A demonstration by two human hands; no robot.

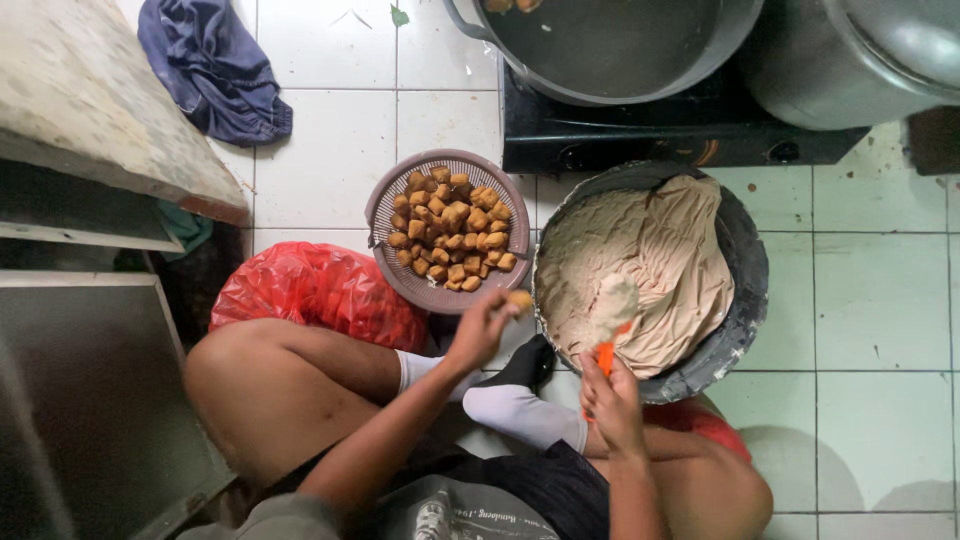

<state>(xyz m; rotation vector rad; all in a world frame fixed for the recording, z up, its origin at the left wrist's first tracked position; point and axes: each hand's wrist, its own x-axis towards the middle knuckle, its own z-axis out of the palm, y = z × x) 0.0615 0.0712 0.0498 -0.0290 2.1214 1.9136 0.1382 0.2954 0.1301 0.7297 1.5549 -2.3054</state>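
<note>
We have one fried tofu puff (519,299) pinched in the grip of our left hand (480,330), raised at the near rim of the grey basin (745,300) of pale batter (650,270). Our right hand (612,395) is clamped around the orange handle of a spoon (610,315), its bowl loaded with batter just right of the puff. We judge this the filling step: the puff is held ready and the spoon is charged. The next move calls for bringing spoon and puff together without dropping paste. Beyond the left grip sits the round basket (385,215) heaped with more puffs; further off, a stove (680,130) carries a pot (610,45). A red bag (320,290) lies left of it on the tiled floor (880,300).
</note>
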